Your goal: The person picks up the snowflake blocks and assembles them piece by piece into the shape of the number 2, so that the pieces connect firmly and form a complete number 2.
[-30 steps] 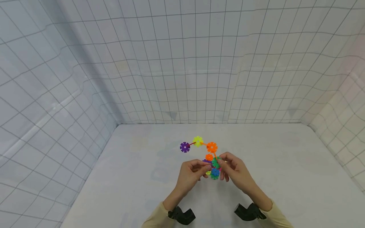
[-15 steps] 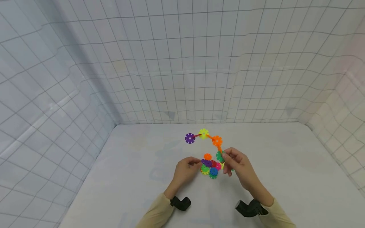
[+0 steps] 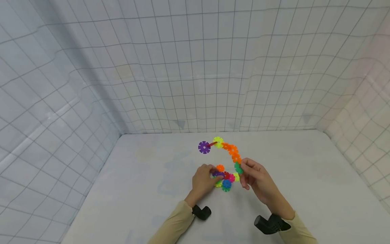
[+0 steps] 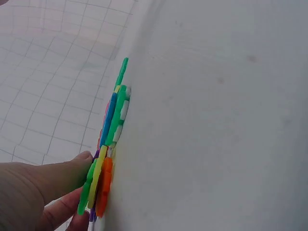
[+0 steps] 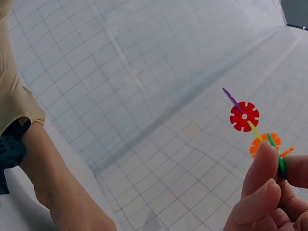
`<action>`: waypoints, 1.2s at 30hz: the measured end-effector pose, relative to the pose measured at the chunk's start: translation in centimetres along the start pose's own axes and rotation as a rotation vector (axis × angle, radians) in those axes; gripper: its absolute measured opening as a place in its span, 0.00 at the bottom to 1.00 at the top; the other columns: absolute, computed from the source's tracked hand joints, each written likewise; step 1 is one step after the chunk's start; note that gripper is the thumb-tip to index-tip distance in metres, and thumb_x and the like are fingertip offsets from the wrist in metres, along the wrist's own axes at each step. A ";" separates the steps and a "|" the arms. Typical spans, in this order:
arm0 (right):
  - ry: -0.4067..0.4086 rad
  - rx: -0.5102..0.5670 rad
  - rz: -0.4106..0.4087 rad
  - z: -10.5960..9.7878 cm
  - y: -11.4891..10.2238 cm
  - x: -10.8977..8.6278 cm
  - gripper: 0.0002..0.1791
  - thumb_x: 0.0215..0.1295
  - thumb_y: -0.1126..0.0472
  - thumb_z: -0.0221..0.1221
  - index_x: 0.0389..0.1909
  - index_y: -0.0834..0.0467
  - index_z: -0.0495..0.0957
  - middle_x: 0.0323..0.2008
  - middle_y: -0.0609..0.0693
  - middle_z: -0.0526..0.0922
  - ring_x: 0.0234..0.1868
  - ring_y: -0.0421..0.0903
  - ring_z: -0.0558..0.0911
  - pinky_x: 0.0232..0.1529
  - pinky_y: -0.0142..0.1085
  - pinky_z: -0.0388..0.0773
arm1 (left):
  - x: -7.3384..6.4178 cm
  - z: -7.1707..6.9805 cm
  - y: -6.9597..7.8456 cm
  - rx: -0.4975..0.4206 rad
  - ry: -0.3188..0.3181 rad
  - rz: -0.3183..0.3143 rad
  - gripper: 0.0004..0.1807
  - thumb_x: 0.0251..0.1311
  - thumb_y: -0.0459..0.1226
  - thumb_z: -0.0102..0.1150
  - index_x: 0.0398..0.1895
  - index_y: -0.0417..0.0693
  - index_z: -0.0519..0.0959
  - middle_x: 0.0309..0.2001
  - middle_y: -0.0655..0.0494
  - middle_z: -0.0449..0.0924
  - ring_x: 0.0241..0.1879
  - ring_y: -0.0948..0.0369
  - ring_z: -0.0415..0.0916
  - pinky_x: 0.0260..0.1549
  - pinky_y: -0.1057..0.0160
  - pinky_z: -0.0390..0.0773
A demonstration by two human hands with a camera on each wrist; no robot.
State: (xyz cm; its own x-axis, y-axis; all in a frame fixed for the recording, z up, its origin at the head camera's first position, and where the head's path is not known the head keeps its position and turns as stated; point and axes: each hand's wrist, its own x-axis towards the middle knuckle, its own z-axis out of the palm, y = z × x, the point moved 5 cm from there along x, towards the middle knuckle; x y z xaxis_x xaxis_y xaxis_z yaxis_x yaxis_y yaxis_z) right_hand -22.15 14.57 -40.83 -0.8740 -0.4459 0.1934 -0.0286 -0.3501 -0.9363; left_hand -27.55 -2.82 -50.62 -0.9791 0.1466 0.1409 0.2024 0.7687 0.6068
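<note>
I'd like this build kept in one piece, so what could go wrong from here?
The right grip pinches only the green notched plastic disc ending the curved multicoloured disc chain, so the unheld purple notched plastic disc at the far end might sag and loosen a joint. Shifting the right grip carelessly could also knock the yellow notched plastic disc beside it, disturbing the multicoloured disc cluster that the left grip holds.

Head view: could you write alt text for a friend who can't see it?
A person's right hand pinches a green notched disc linked to a curved chain of orange, yellow, red and purple discs. The left hand holds a multicoloured disc cluster. Around them: a white tabletop and grid-lined backdrop.
</note>
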 end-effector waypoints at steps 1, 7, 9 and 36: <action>-0.013 0.027 0.005 0.1 -0.1 0.0 0.11 0.76 0.63 0.41 0.36 0.57 0.71 0.20 0.47 0.75 0.19 0.40 0.74 0.21 0.26 0.70 | 0.0 0.0 -0.1 -0.014 -0.003 0.005 0.18 0.49 0.51 0.70 0.37 0.50 0.83 0.31 0.60 0.71 0.29 0.62 0.66 0.26 0.67 0.67; -0.066 0.143 0.024 0.2 -0.3 -0.1 0.13 0.77 0.63 0.37 0.35 0.58 0.69 0.21 0.47 0.75 0.18 0.39 0.72 0.20 0.26 0.69 | -0.2 -0.3 -0.7 -0.150 -0.033 0.056 0.13 0.49 0.45 0.72 0.34 0.49 0.82 0.30 0.62 0.76 0.27 0.64 0.65 0.26 0.67 0.66; -0.077 0.164 0.032 0.3 -0.3 -0.1 0.14 0.77 0.63 0.36 0.35 0.58 0.70 0.21 0.47 0.75 0.18 0.39 0.72 0.21 0.26 0.68 | -0.3 -0.3 -1.1 -0.198 -0.042 0.055 0.12 0.49 0.44 0.72 0.33 0.50 0.82 0.28 0.64 0.77 0.26 0.65 0.65 0.27 0.68 0.66; -0.080 0.145 0.036 0.2 -0.6 -0.3 0.13 0.77 0.63 0.37 0.37 0.58 0.70 0.21 0.48 0.74 0.19 0.40 0.72 0.20 0.26 0.69 | -1.5 -1.0 -2.1 -0.446 -0.059 0.007 0.11 0.58 0.43 0.65 0.35 0.45 0.84 0.26 0.62 0.76 0.27 0.63 0.68 0.27 0.68 0.70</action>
State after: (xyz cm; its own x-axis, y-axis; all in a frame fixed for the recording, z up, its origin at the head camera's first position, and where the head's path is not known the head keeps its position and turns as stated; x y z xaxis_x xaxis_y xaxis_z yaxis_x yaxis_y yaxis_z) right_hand -21.78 14.73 -40.23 -0.8313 -0.5226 0.1891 0.0774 -0.4458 -0.8918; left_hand -26.46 -5.27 -51.35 -0.9744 0.1964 0.1094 0.1853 0.4261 0.8855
